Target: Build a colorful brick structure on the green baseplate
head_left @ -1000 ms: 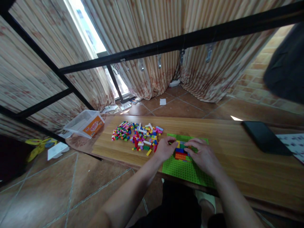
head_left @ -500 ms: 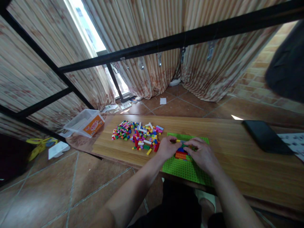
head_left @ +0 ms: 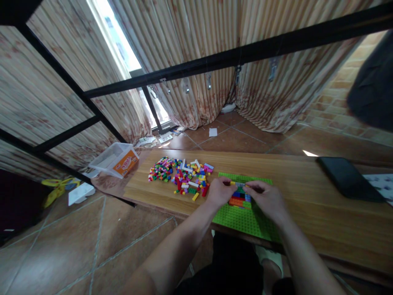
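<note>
A block of joined toy building bricks, with orange, red, blue, green and yellow parts, stands on a green studded baseplate. At its far left corner, the fingers and thumb of my left hand are closed against the bricks, close to a yellow one. My right hand is bent around the far right corner, thumb and fingertips pressed on the bricks. Whether either hand also pinches a loose brick is hidden by the fingers.
Loose colored bricks lie heaped left of the baseplate on the wooden table. A clear plastic bin with an orange label stands at the table's left end. A dark phone-like slab lies right, beside a patterned sheet.
My right fingers have shifted slightly right, uncovering more of the block's top and right side. My left hand stays at the far left corner. The whole view has swung a little.
</note>
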`<state>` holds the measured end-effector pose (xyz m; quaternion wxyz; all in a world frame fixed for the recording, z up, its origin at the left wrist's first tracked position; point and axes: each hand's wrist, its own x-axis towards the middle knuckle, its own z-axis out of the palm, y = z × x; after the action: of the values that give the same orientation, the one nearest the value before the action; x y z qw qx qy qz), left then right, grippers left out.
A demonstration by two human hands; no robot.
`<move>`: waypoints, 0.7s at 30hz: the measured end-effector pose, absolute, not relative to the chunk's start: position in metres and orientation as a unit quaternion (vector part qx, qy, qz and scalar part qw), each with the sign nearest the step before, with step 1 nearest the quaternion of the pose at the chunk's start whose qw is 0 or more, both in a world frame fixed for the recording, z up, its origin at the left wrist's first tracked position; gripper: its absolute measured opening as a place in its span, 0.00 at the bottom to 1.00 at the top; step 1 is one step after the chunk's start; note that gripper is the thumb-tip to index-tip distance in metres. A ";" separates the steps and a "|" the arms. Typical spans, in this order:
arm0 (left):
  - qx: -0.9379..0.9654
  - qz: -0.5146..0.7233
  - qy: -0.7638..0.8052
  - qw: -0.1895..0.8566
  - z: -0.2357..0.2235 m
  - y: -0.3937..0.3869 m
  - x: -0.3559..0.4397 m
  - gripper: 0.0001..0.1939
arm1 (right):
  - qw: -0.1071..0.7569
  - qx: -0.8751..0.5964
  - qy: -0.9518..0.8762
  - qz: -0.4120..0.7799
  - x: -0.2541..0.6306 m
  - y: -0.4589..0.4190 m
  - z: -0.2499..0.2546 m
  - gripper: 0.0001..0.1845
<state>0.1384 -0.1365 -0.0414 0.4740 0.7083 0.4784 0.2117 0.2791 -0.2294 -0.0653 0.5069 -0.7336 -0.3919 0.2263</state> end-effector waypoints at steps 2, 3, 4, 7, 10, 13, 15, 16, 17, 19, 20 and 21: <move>0.707 0.215 0.476 0.477 -0.044 -0.136 0.138 0.11 | 0.510 -0.736 -0.377 0.236 0.281 -0.228 -0.068 0.21; 0.706 0.216 0.476 0.478 -0.045 -0.135 0.138 0.11 | 0.511 -0.737 -0.372 0.240 0.281 -0.227 -0.069 0.22; 0.704 0.217 0.476 0.480 -0.046 -0.135 0.138 0.11 | 0.512 -0.738 -0.368 0.242 0.282 -0.226 -0.070 0.22; 0.697 0.217 0.473 0.494 -0.048 -0.133 0.139 0.10 | 0.514 -0.736 -0.361 0.253 0.284 -0.224 -0.072 0.21; 0.684 0.213 0.477 0.509 -0.050 -0.131 0.140 0.10 | 0.521 -0.731 -0.353 0.261 0.285 -0.221 -0.075 0.19; 0.670 0.208 0.490 0.518 -0.054 -0.128 0.143 0.10 | 0.529 -0.727 -0.347 0.266 0.285 -0.218 -0.076 0.16; 0.669 0.206 0.493 0.517 -0.055 -0.127 0.143 0.09 | 0.526 -0.731 -0.339 0.271 0.284 -0.217 -0.075 0.16; 0.671 0.204 0.492 0.515 -0.054 -0.127 0.143 0.09 | 0.526 -0.732 -0.335 0.275 0.283 -0.217 -0.074 0.16; 0.676 0.204 0.490 0.512 -0.053 -0.128 0.143 0.09 | 0.529 -0.730 -0.331 0.280 0.282 -0.218 -0.073 0.16; 0.689 0.214 0.482 0.497 -0.050 -0.131 0.140 0.10 | 0.543 -0.715 -0.327 0.294 0.281 -0.220 -0.070 0.18; 0.697 0.224 0.478 0.485 -0.047 -0.133 0.138 0.11 | 0.555 -0.706 -0.321 0.300 0.281 -0.221 -0.068 0.19; 0.705 0.239 0.475 0.470 -0.044 -0.135 0.134 0.12 | 0.569 -0.700 -0.308 0.303 0.282 -0.223 -0.067 0.20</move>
<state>0.1342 -0.1350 -0.0441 0.4696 0.7046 0.4752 0.2391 0.2819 -0.2226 -0.0669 0.5690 -0.6998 -0.3078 0.3029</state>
